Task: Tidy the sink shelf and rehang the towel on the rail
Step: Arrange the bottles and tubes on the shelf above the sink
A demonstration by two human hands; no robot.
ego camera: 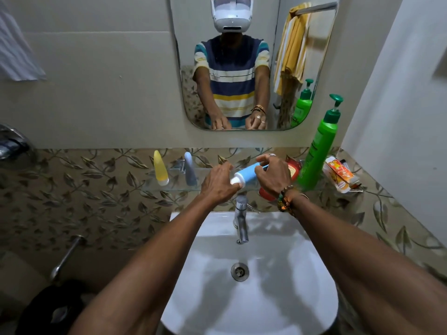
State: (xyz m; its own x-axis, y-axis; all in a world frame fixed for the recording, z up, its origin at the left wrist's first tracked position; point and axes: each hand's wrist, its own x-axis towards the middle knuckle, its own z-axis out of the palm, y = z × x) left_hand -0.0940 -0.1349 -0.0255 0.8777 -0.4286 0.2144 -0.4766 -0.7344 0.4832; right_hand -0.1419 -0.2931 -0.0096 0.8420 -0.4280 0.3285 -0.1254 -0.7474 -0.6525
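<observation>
A blue tube (247, 175) with a white cap lies tilted over the glass shelf (174, 187) above the sink. My left hand (217, 183) grips its white cap end. My right hand (273, 176) holds the tube's other end. A yellow tube (160, 170) and a grey tube (190, 171) stand on their caps on the shelf's left part. A tall green pump bottle (320, 146) stands at the shelf's right, with a red container (294, 169) partly hidden behind my right hand. A yellow striped towel (294, 44) shows in the mirror, draped from a rail.
An orange and white carton (341, 176) lies at the shelf's far right end. The white sink (278, 274) and chrome tap (241, 220) sit directly below. A pale cloth (17, 52) hangs on the left wall. The white wall (399, 93) is close on the right.
</observation>
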